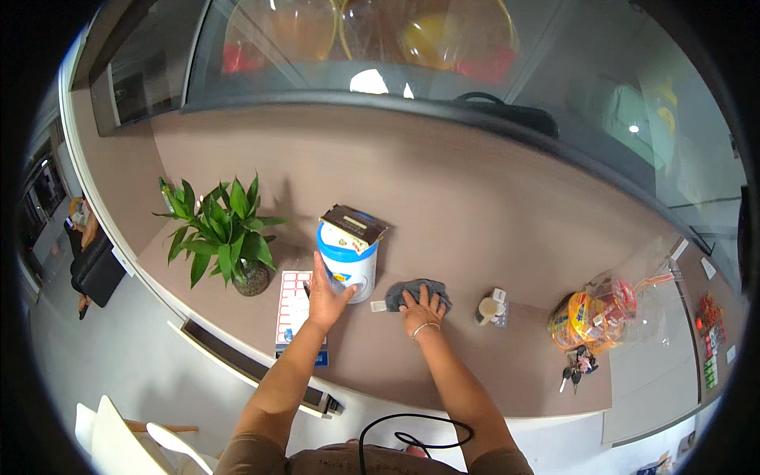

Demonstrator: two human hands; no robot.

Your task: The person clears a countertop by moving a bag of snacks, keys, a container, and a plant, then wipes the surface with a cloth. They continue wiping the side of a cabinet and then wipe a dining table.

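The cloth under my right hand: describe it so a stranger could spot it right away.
On the beige-brown counter, find the white tub with a blue band near its top. Just to its right, under your spread right hand, lies a crumpled cloth. Its dark grey folds set it apart from the smooth white tub.

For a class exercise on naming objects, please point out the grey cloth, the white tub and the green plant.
Grey cloth (394,297): head view, on its exposed left part.
White tub (362,271): head view, on its front wall.
Green plant (218,227): head view, among its leaves.
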